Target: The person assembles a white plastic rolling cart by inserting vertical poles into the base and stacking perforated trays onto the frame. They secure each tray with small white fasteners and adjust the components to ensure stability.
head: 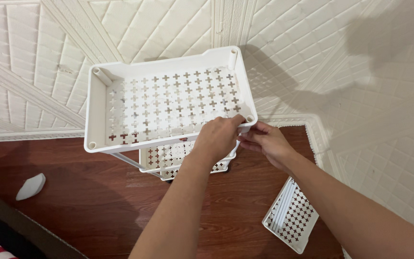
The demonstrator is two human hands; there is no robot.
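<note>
The step in hand seems to be the fitting of the top tray (168,100) onto a white plastic rack, at its near right corner. The tray sits on thin poles (131,163) above two lower trays (176,160), and the whole rack stands on a dark wooden floor (97,201) in the corner of a white padded wall (360,72).

The left hand (219,136) lies over the front rim of the tray near the corner socket (249,118), fingers curled down and closed on the rim. The right hand (267,141) is just beside it, under the same corner; its fingers are half bent and pinch toward the edge (if something small is between them, I cannot tell, it is hidden). The two hands are almost touching.

I judge that the next move calls for holding the corner steady and pressing straight, so the socket meets its pole without tilting the tray.

One more tray (291,216), with rods lying in it, rests on the floor at the right. A small white piece (30,186) lies well apart at the left.
</note>
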